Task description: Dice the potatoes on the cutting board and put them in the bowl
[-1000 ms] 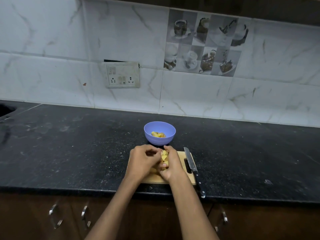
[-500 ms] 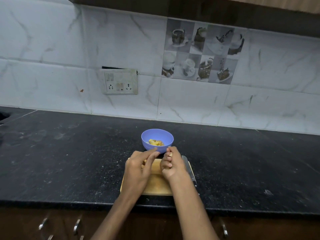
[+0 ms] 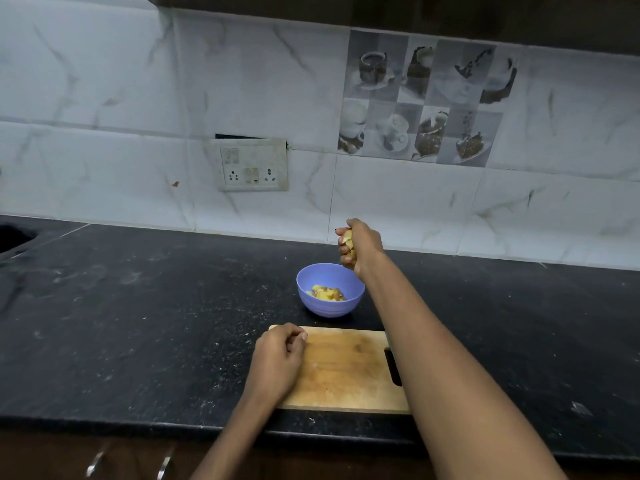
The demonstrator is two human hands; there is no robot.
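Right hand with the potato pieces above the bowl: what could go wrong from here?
1. The right hand holds its potato pieces above the bowl's far right rim, so a release there may drop some onto the counter.
2. The forearm crosses over the board's right edge, hiding most of the knife; pulling back could brush it.

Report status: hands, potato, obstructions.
Right hand shut on potato pieces above bowl. Left hand curled on cutting board. Nothing blocking the drop.

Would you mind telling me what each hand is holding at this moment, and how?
The right hand cups diced potato pieces in its closed fingers, above the bowl. The left hand rests loosely curled on the cutting board, apparently empty.
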